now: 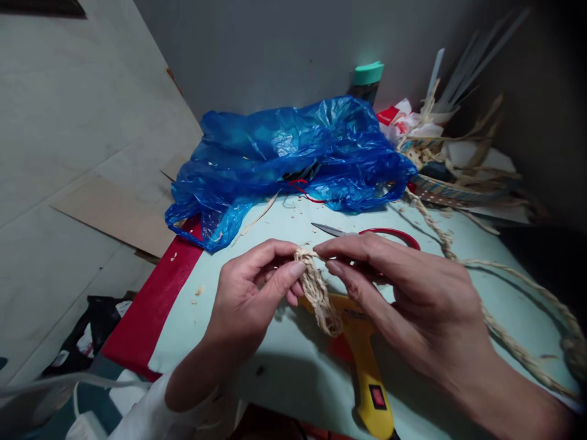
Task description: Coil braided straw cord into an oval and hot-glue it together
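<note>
A small bundle of braided natural fibre [320, 299] hangs at a slant between my hands. My left hand [257, 293] pinches its upper end between thumb and fingers. At the same end, my right hand [403, 293] has thumb and forefinger closed on a short strand [316, 253] coming off the braid. Below the bundle lies a yellow glue gun [372, 379] with a red switch on its handle. Red-handled scissors [389, 231] rest just beyond my right hand, which partly hides them.
A crumpled blue plastic bag [284, 146] spreads across the back of the pale table [202, 354]. To the right, long braided rope [431, 223] trails near a basket [458, 188] of fibre scraps. A green-lidded jar [368, 76] stands by the wall. A power strip [87, 428] sits at lower left.
</note>
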Available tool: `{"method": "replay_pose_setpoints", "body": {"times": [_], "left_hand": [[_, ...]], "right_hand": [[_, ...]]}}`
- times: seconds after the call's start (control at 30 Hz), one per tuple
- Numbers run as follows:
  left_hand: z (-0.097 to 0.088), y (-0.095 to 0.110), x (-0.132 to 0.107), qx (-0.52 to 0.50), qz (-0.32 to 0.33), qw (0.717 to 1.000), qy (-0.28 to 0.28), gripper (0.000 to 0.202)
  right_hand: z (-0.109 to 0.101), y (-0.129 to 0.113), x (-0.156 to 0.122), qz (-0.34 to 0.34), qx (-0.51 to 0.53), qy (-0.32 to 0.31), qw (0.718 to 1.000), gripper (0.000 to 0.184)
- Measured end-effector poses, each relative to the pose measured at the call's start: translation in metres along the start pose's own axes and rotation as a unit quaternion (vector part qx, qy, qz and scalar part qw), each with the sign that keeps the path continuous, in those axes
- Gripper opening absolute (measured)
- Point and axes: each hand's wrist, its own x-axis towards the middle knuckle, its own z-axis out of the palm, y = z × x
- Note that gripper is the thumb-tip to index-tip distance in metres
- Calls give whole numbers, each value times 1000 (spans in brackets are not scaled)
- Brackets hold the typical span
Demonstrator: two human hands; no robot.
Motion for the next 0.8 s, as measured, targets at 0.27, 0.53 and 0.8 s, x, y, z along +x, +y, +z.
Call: {"method": "replay_pose_setpoints", "body": {"times": [0.27,0.53,0.8], "left_hand": [[4,1,-6,3,-24,1000,17,5],[6,4,-5,40,3,999,31,5],[16,12,-13,69,-14,991,114,3]], "right_hand": [[6,-6,-1,-15,-70,37,997,14],[6,-10,-4,-8,-89,26,996,14],[5,-17,-4,-5,-129,21,991,20]]}}
